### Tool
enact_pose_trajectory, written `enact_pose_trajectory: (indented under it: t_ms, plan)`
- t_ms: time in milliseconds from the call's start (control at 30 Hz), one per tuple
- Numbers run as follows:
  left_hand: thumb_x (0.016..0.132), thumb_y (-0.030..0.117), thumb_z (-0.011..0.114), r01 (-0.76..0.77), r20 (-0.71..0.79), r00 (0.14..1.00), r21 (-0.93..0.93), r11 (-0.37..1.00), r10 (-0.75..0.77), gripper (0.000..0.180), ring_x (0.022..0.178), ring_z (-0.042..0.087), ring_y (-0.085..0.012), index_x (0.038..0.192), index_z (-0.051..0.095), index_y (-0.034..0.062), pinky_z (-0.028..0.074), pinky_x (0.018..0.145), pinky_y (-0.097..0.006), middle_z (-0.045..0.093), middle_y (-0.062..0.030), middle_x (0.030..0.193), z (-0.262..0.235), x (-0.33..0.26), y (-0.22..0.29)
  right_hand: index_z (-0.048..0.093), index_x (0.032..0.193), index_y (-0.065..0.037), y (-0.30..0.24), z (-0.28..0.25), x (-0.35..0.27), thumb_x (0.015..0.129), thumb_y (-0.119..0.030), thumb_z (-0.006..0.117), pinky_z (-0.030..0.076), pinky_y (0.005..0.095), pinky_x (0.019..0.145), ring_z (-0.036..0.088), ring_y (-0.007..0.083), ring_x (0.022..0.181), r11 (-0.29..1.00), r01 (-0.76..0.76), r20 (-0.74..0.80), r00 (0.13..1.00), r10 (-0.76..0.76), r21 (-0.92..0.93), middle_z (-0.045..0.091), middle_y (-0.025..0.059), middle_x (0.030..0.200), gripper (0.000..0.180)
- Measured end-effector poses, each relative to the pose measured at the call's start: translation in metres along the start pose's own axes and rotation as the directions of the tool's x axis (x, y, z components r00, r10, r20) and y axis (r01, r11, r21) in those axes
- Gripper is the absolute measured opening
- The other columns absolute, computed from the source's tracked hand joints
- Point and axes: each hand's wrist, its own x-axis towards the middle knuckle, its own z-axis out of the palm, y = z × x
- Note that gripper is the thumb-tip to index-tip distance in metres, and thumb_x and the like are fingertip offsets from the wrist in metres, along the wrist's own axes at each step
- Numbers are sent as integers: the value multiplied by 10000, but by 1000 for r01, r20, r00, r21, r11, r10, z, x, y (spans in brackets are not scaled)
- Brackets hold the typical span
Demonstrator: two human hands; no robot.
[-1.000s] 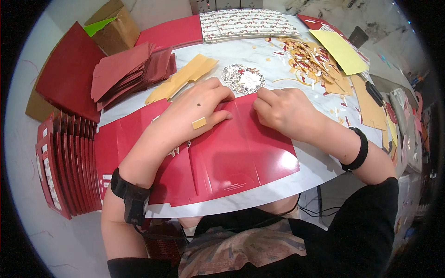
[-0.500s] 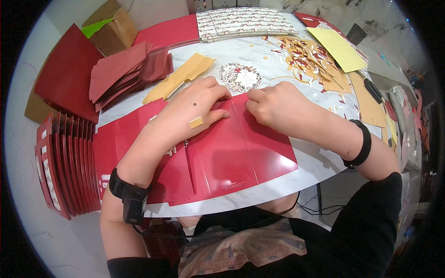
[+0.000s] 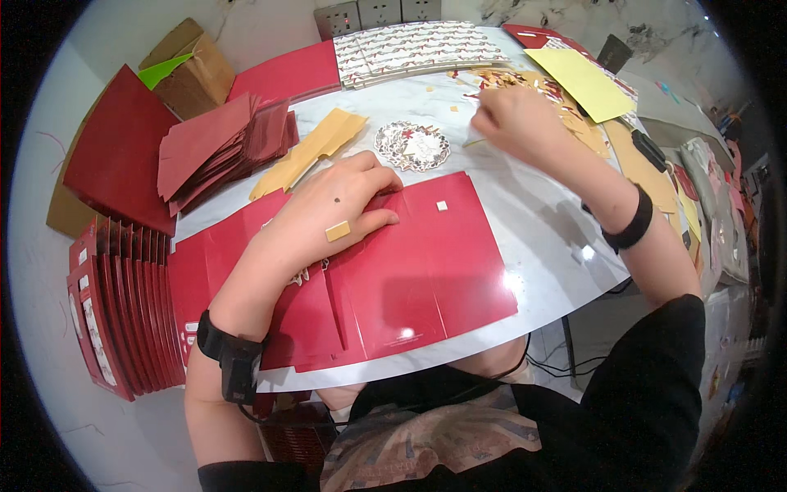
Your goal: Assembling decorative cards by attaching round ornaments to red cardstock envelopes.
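Observation:
My left hand (image 3: 348, 201) rests on a glossy red folded card sheet (image 3: 402, 287), its thumb and index finger apart near the upper edge. A small tan rectangle (image 3: 337, 231) is stuck on the back of that hand. To its right, a small white square (image 3: 442, 206) lies on the red sheet. My right hand (image 3: 520, 123) is raised off the sheet, fingers curled together, slightly blurred, by the pile of paper scraps (image 3: 566, 107). What its fingers hold, if anything, is hidden. A round lacy paper cutout (image 3: 412, 147) lies beyond the sheet.
A tan paper strip (image 3: 316, 152) and a stack of dark red pieces (image 3: 205, 152) lie at the left. Several red folded cards (image 3: 123, 312) stand in a row at the left edge. Patterned sheets (image 3: 422, 53) and a yellow sheet (image 3: 586, 86) lie at the back.
My right hand has lifted from the red sheet and moved away and to the right, toward the scraps. The white square now shows where it was. My left hand stays on the sheet.

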Motion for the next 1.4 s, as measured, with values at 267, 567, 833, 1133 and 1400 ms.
enact_pose_trajectory:
  t_ms: [267, 567, 833, 1133, 1400]
  plan:
    - [865, 170, 755, 51, 74, 996, -52, 997, -47, 295, 1034, 624, -336, 1118, 671, 43, 510, 892, -401, 628, -160, 1089, -1, 1, -1, 694, 1079, -60, 24, 13, 1, 898, -177, 665, 564, 447, 807, 702, 294, 988, 961, 38, 138, 990, 1, -274, 709, 98, 1030, 218]
    - [856, 168, 774, 60, 38, 998, -37, 998, -59, 382, 1028, 647, -312, 1190, 636, 42, 523, 903, -386, 635, -160, 1097, 2, 0, -1, 636, 1348, -102, -22, 27, 31, 812, -184, 820, 511, 421, 929, 612, 313, 1114, 799, 415, 8, 886, -464, 436, 643, 166, 1175, 572]
    - [814, 93, 794, 140, 128, 985, -240, 961, -112, 353, 944, 648, -218, 1124, 645, 15, 532, 877, -337, 654, -112, 1004, 1, 3, -4, 641, 919, -23, -23, 8, 52, 717, -105, 877, 526, 357, 769, 653, 213, 874, 810, 164, 211, 919, -333, 563, 672, 79, 893, 321]
    - [800, 77, 808, 223, 94, 974, -272, 936, -205, 347, 921, 626, -198, 1103, 648, 23, 523, 869, -320, 655, -87, 987, -2, 5, -8, 712, 957, -14, -18, 0, 65, 844, -127, 800, 552, 321, 734, 693, 168, 779, 791, 177, 110, 949, -295, 586, 731, 81, 822, 183]
    - [826, 155, 782, 159, -11, 986, -263, 951, -168, 340, 933, 662, -225, 1100, 664, -6, 535, 854, -331, 671, -132, 1009, 6, 6, -14, 717, 951, -6, -13, -6, 55, 883, -99, 761, 532, 291, 684, 667, 133, 743, 756, 140, 15, 981, -194, 639, 720, 45, 818, 124]
